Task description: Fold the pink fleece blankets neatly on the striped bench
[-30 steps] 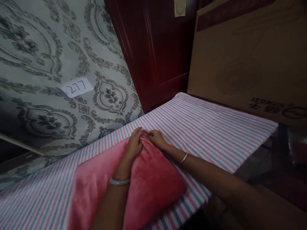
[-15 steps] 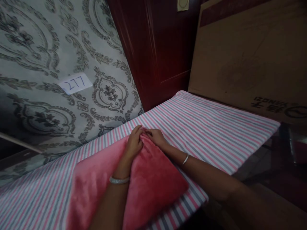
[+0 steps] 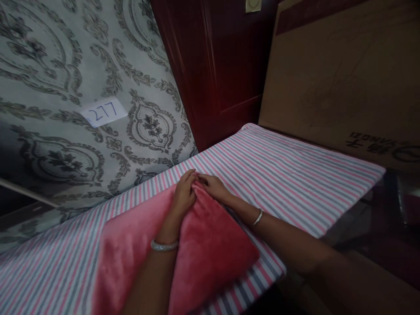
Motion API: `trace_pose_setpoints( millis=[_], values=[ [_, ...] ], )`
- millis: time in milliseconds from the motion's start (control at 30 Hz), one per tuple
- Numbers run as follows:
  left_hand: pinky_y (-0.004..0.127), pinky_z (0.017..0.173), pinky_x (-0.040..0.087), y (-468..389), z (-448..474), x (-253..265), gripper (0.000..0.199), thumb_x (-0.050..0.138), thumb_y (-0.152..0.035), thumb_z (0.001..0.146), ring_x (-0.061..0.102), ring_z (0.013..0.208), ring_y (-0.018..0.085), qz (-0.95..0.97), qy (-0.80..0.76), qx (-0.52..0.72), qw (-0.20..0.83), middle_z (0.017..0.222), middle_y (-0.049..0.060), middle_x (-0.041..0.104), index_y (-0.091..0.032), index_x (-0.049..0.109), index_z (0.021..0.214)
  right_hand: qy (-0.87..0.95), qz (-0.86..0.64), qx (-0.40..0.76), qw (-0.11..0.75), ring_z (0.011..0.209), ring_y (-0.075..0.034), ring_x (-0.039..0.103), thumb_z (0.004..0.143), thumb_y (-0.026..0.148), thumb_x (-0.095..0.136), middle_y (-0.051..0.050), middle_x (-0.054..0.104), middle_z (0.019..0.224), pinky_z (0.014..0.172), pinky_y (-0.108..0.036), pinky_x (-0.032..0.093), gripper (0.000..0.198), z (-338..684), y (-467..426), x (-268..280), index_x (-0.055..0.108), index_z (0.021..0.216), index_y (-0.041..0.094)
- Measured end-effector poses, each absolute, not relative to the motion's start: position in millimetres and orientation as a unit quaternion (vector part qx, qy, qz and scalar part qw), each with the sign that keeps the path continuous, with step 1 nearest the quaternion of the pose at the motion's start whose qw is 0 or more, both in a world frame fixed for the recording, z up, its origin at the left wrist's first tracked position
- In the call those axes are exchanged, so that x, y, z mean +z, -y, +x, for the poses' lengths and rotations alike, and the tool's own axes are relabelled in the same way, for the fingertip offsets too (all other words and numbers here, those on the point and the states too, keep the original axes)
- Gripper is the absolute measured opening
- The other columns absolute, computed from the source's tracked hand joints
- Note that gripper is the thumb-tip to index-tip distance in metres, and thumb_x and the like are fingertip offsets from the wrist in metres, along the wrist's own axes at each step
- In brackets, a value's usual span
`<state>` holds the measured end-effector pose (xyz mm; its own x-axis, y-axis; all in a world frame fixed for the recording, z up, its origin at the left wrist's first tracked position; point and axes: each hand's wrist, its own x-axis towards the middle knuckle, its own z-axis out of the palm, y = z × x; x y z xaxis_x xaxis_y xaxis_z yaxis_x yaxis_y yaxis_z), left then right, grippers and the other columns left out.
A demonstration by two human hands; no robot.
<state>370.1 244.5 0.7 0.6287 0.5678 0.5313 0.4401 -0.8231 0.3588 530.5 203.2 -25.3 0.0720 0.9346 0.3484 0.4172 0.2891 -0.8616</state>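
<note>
A plush pink-red cloth, perhaps a cushion cover (image 3: 213, 245), lies on a table or bed spread with a striped sheet (image 3: 288, 175). My left hand (image 3: 184, 192) grips its far edge, fingers curled into the fabric, and a bracelet circles that wrist. Close beside it, my right hand (image 3: 213, 187) pinches the same edge from the right. Between the two hands the fabric is gathered into folds. The fingertips of the right hand are partly hidden behind the cloth.
A patterned grey-white wall (image 3: 151, 122) rises at the left, bearing a paper label (image 3: 104, 112) marked 277. Behind the sheet stand a dark red door (image 3: 229, 57) and a large cardboard box (image 3: 334, 74). The sheet's right edge drops off toward a dark floor area.
Both hands keep hold of the cloth's edge in nearly the same place. The view has shifted very slightly.
</note>
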Motion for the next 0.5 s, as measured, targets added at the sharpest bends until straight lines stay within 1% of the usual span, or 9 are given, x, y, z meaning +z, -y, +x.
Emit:
trace_pose_setpoints(
  millis=[67, 133, 233, 267, 333, 433, 500],
  values=[
    [0.045, 0.113, 0.047, -243.7, 370.5, 1.3, 0.040, 0.046, -0.005, 0.075, 0.055, 0.133, 0.024, 0.899, -0.279, 0.324, 0.095, 0.143, 0.011, 0.058, -0.020, 0.064, 0.107, 0.629, -0.538, 0.268, 0.492, 0.105, -0.021, 0.070, 0.097, 0.027, 0.058, -0.004, 0.075, 0.119, 0.090, -0.030, 0.051, 0.031, 531.4, -202.6, -24.2, 0.070, 0.126, 0.024],
    [0.044, 0.112, 0.047, -242.9, 371.1, 1.8, 0.039, 0.046, -0.005, 0.075, 0.055, 0.132, 0.024, 0.903, -0.274, 0.318, 0.093, 0.142, 0.012, 0.058, -0.020, 0.064, 0.107, 0.623, -0.569, 0.271, 0.464, 0.096, -0.022, 0.071, 0.096, 0.031, 0.061, -0.007, 0.077, 0.110, 0.082, -0.029, 0.051, 0.028, 533.3, -202.6, -23.4, 0.070, 0.120, 0.020],
    [0.043, 0.112, 0.047, -242.5, 372.2, 1.9, 0.040, 0.045, -0.004, 0.073, 0.055, 0.131, 0.023, 0.906, -0.273, 0.311, 0.087, 0.140, 0.011, 0.059, -0.020, 0.064, 0.105, 0.603, -0.620, 0.272, 0.422, 0.084, -0.022, 0.069, 0.090, 0.036, 0.071, -0.010, 0.076, 0.095, 0.073, -0.028, 0.049, 0.024, 535.4, -203.7, -23.3, 0.070, 0.104, 0.016],
    [0.043, 0.113, 0.046, -242.5, 372.5, 1.8, 0.041, 0.044, -0.004, 0.072, 0.055, 0.131, 0.023, 0.906, -0.275, 0.309, 0.085, 0.140, 0.010, 0.060, -0.020, 0.064, 0.105, 0.595, -0.622, 0.278, 0.426, 0.083, -0.022, 0.069, 0.088, 0.035, 0.073, -0.009, 0.076, 0.093, 0.073, -0.028, 0.049, 0.023, 535.3, -203.9, -23.3, 0.070, 0.100, 0.016],
    [0.044, 0.113, 0.046, -242.7, 372.9, 1.9, 0.043, 0.045, -0.003, 0.071, 0.055, 0.131, 0.023, 0.905, -0.280, 0.309, 0.084, 0.140, 0.010, 0.060, -0.020, 0.064, 0.106, 0.574, -0.592, 0.317, 0.469, 0.087, -0.020, 0.069, 0.087, 0.031, 0.072, -0.008, 0.076, 0.095, 0.076, -0.027, 0.051, 0.018, 534.0, -203.3, -22.6, 0.069, 0.098, 0.017],
    [0.044, 0.113, 0.046, -242.5, 372.8, 2.9, 0.042, 0.045, -0.004, 0.072, 0.055, 0.131, 0.024, 0.901, -0.283, 0.317, 0.089, 0.141, 0.010, 0.059, -0.021, 0.064, 0.105, 0.539, -0.487, 0.422, 0.543, 0.096, -0.019, 0.070, 0.087, 0.026, 0.066, -0.004, 0.076, 0.103, 0.081, -0.026, 0.053, 0.020, 531.6, -198.8, -18.8, 0.070, 0.105, 0.018],
    [0.045, 0.113, 0.046, -242.1, 372.5, 3.7, 0.040, 0.045, -0.004, 0.073, 0.055, 0.132, 0.023, 0.899, -0.281, 0.324, 0.091, 0.141, 0.010, 0.059, -0.021, 0.064, 0.104, 0.517, -0.441, 0.483, 0.552, 0.094, -0.018, 0.070, 0.088, 0.028, 0.064, -0.004, 0.076, 0.102, 0.080, -0.027, 0.054, 0.023, 531.8, -194.0, -15.1, 0.071, 0.107, 0.017]
  ],
)
